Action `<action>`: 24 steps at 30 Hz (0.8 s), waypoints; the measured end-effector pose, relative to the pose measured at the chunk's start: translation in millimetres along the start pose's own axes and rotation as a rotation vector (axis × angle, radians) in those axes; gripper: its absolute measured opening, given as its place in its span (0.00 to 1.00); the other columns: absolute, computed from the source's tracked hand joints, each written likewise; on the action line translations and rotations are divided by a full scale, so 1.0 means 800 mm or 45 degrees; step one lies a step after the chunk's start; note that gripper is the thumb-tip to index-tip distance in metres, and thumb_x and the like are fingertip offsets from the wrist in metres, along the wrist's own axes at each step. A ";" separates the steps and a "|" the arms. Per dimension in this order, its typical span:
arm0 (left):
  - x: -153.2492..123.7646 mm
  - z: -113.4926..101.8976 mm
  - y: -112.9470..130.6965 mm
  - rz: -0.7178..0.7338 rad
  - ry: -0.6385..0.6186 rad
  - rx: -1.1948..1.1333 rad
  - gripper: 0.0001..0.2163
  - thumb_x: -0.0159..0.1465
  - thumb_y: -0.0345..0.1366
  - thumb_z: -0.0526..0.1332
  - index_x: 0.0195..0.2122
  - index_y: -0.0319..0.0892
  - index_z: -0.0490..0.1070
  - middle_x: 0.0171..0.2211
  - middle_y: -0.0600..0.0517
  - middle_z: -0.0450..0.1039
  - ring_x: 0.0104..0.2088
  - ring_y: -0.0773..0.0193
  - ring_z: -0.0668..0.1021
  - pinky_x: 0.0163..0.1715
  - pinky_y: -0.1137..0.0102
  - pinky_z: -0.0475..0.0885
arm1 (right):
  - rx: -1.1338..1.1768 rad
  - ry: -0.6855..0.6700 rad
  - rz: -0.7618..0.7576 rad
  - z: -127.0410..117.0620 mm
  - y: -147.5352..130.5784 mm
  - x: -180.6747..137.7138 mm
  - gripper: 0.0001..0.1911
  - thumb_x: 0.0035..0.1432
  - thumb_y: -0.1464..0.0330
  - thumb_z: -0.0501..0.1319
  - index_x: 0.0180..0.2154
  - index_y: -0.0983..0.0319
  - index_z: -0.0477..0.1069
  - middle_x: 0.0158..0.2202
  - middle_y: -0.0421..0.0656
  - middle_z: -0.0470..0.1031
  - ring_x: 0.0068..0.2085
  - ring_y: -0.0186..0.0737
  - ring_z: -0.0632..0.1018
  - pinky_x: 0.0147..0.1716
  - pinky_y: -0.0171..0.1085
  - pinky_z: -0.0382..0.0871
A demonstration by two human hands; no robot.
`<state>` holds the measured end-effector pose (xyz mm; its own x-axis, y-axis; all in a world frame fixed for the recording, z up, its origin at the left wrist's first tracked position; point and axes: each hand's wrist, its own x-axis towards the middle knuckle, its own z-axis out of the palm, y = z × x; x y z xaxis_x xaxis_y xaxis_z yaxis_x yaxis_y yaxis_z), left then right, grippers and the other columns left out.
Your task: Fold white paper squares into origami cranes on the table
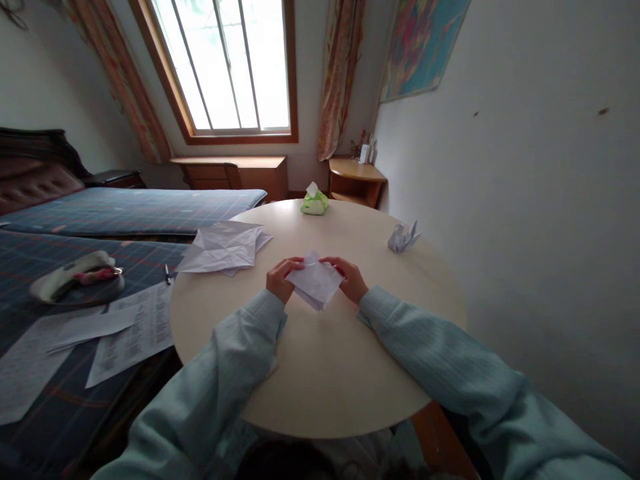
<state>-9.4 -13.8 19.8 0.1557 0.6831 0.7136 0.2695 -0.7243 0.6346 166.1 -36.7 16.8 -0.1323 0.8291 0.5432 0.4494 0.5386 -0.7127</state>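
A folded sheet of white paper (316, 281) is held up just above the middle of the round table, with one corner pointing toward me and its layers slightly parted there. My left hand (284, 277) pinches its left edge between thumb and fingers. On the opposite edge, my right hand (350, 277) grips the paper the same way. Fingertips of both hands are partly hidden behind the sheet. To the right stands a folded paper crane (403, 237), apart from my hands. Creased white sheets (225, 247) lie in a pile at the table's left side.
A green tissue pack (315, 201) sits at the far edge of the round table (320, 387). Beside the table on the left, a bed (150, 257) bears printed papers (135, 333), a pen (167, 274) and a white bag-like item (75, 277). A wall (540, 220) runs close on the right.
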 end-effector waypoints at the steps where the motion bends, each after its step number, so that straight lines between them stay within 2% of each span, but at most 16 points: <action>1: 0.000 0.000 0.001 -0.010 -0.032 0.011 0.05 0.48 0.25 0.55 0.24 0.39 0.69 0.34 0.49 0.71 0.34 0.67 0.73 0.30 0.73 0.70 | -0.007 0.031 -0.022 -0.001 -0.001 0.000 0.14 0.46 0.75 0.52 0.36 0.61 0.68 0.31 0.41 0.69 0.29 0.31 0.68 0.26 0.29 0.60; 5: 0.000 -0.002 0.004 -0.056 -0.223 0.086 0.09 0.47 0.24 0.55 0.28 0.39 0.69 0.43 0.46 0.66 0.39 0.64 0.71 0.27 0.75 0.70 | -0.019 0.116 -0.048 -0.005 0.001 0.001 0.19 0.40 0.81 0.50 0.33 0.61 0.70 0.29 0.42 0.66 0.30 0.34 0.69 0.25 0.30 0.60; 9: 0.000 -0.002 0.007 -0.062 -0.447 -0.022 0.18 0.45 0.30 0.60 0.39 0.40 0.67 0.50 0.43 0.58 0.48 0.59 0.66 0.35 0.71 0.70 | -0.058 0.244 -0.017 -0.010 0.007 0.003 0.22 0.37 0.82 0.49 0.33 0.59 0.71 0.30 0.42 0.66 0.33 0.35 0.69 0.28 0.32 0.62; 11: 0.000 -0.003 0.007 -0.127 -0.500 -0.140 0.20 0.46 0.34 0.61 0.42 0.40 0.66 0.51 0.43 0.58 0.49 0.58 0.65 0.39 0.69 0.68 | -0.076 0.288 0.002 -0.012 0.010 0.005 0.23 0.36 0.82 0.48 0.33 0.59 0.71 0.30 0.42 0.66 0.34 0.36 0.68 0.30 0.33 0.63; 13: 0.002 -0.004 0.005 -0.279 -0.490 -0.286 0.19 0.48 0.40 0.59 0.42 0.40 0.66 0.50 0.44 0.60 0.48 0.58 0.66 0.39 0.69 0.68 | -0.073 0.281 0.022 -0.012 0.012 0.006 0.23 0.36 0.82 0.47 0.33 0.59 0.71 0.30 0.41 0.66 0.33 0.36 0.68 0.31 0.33 0.63; 17: 0.011 -0.007 -0.004 -0.727 -0.368 -0.603 0.22 0.53 0.50 0.50 0.42 0.40 0.66 0.44 0.45 0.67 0.35 0.63 0.73 0.30 0.72 0.69 | 0.032 0.171 0.044 -0.008 0.012 0.005 0.22 0.37 0.82 0.48 0.31 0.60 0.72 0.29 0.42 0.66 0.32 0.35 0.69 0.28 0.32 0.63; 19: 0.013 -0.007 -0.010 -0.902 -0.315 -0.645 0.24 0.50 0.52 0.52 0.41 0.41 0.66 0.41 0.46 0.69 0.28 0.68 0.74 0.25 0.74 0.68 | 0.118 0.056 0.025 -0.006 0.009 0.003 0.19 0.39 0.81 0.49 0.30 0.60 0.73 0.29 0.42 0.67 0.32 0.34 0.69 0.28 0.32 0.63; 21: 0.013 -0.004 -0.015 -0.989 -0.309 -0.585 0.24 0.45 0.52 0.57 0.38 0.40 0.68 0.35 0.48 0.71 0.24 0.70 0.72 0.21 0.76 0.66 | 0.189 -0.106 0.004 -0.003 0.005 0.001 0.15 0.41 0.79 0.52 0.28 0.60 0.73 0.29 0.41 0.67 0.31 0.33 0.70 0.27 0.31 0.64; 24: 0.007 0.001 -0.020 -0.997 -0.331 -0.479 0.21 0.38 0.48 0.63 0.28 0.37 0.71 0.22 0.53 0.70 0.20 0.72 0.69 0.17 0.78 0.62 | 0.232 -0.278 -0.009 0.000 0.000 -0.003 0.12 0.42 0.77 0.54 0.27 0.60 0.73 0.28 0.41 0.68 0.29 0.32 0.70 0.26 0.31 0.64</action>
<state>-11.8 1.7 13.3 0.2804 0.9596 -0.0233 0.0675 0.0045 0.9977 166.2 -38.6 15.9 -0.3308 0.8274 0.4539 0.2841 0.5460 -0.7882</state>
